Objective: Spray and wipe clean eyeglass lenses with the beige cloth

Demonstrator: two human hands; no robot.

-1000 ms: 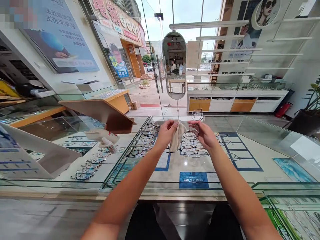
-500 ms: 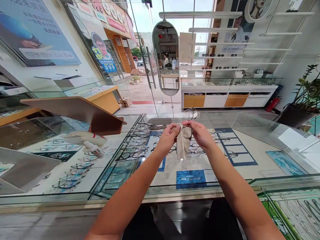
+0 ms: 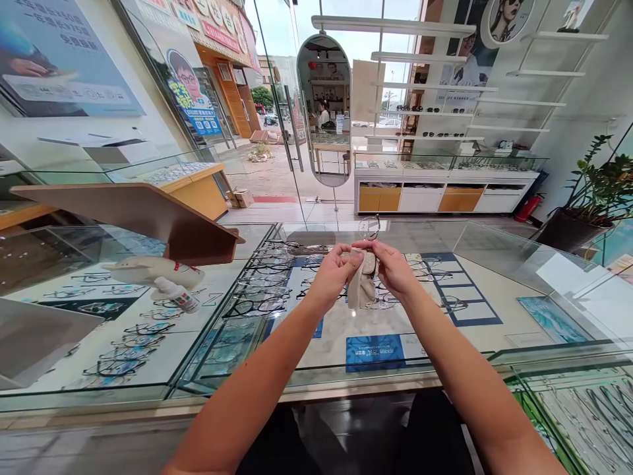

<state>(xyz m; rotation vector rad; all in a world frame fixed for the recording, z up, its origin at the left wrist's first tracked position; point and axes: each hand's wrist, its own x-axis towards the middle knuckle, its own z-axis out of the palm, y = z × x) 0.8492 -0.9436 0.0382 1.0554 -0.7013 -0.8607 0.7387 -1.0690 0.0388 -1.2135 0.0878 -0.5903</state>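
Eyeglasses [image 3: 369,227], one pair, thin-rimmed: held above the glass counter [image 3: 346,384], between the two hands, ahead of the wearer. Long axis: we read it as near upright in the view, one round lens standing clear above the fingers, the other below them and partly covered. Which way the front faces, we cannot tell.

Cloth [image 3: 361,290], one, beige: bunched at the lower lens, its loose end hanging downward.

Left hand [image 3: 335,272]: thumb and fingers closed narrowly, pinching the cloth. Right hand [image 3: 394,265]: fingers bent and drawn together at the frame; their exact hold is hidden from us. The fingertips of both hands meet or nearly meet.

Below, in the counter: spectacle frames [image 3: 260,285] in a column left of the hands; a blue-bordered panel [image 3: 472,293] to their right; a blue-and-white card [image 3: 374,353] nearer us.

To the left: a white bottle [image 3: 177,295], tilted, beside a beige object we cannot identify [image 3: 143,270]; beyond these, a brown stand [image 3: 190,221].

Farther off: an oval mirror [image 3: 324,115], upright; a white cabinet [image 3: 420,200]; a potted plant [image 3: 588,188] at right.
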